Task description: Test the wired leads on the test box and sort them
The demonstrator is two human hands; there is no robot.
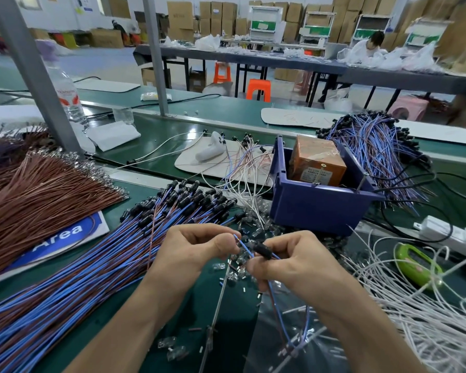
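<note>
My left hand point(197, 249) and my right hand point(288, 261) meet over the green bench, both holding one blue-and-brown wired lead point(246, 247). The left fingers pinch its blue wire end. The right fingers grip its black holder point(262, 250), and the wires loop down below that hand. An orange test box point(318, 162) sits inside a dark blue bin point(315, 211) just beyond my hands. A large fan of blue-and-brown leads point(113, 259) with black holders lies to my left. A second heap of similar leads point(374, 146) lies behind the bin.
Brown wires point(38, 195) fan out at far left, white wires point(425, 308) at right. Small clear bulbs point(253, 227) and bits litter the mat near the bin. A green tool point(417, 265), a white power strip point(441, 232), a water bottle point(67, 95) and grey frame posts point(35, 76) stand around.
</note>
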